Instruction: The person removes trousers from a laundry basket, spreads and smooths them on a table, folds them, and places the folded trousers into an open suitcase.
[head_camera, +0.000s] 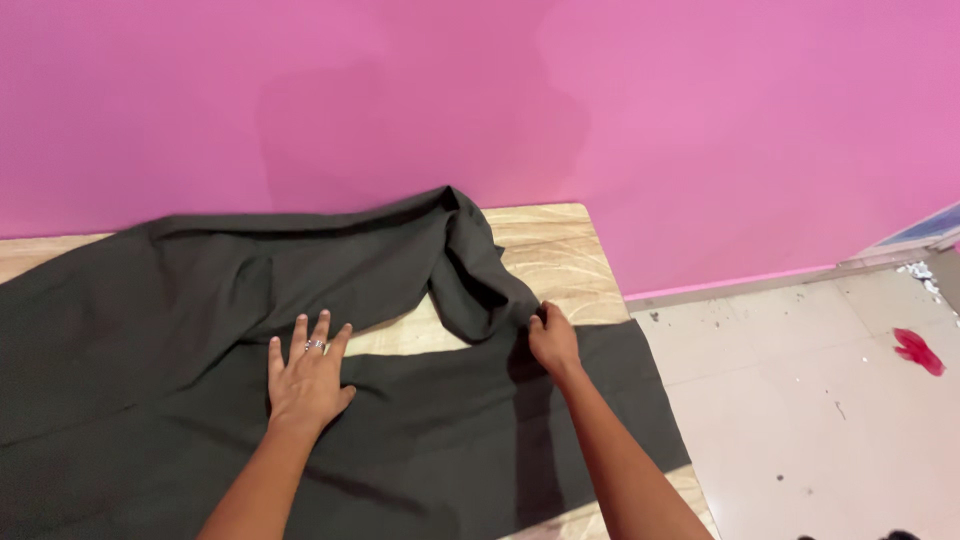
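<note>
Left hand is lying flat, fingers spread, on the dark cloth covering the table; right hand is pinching the cloth's bunched fold.

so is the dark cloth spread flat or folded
Partly folded: the dark cloth lies mostly spread, but its far right part is bunched over where the right hand pinches it.

The single head view looked down and forward from just above the near edge of the wooden table, facing the pink wall behind it. It sat close to the table, with tiled floor showing right of the table.
</note>
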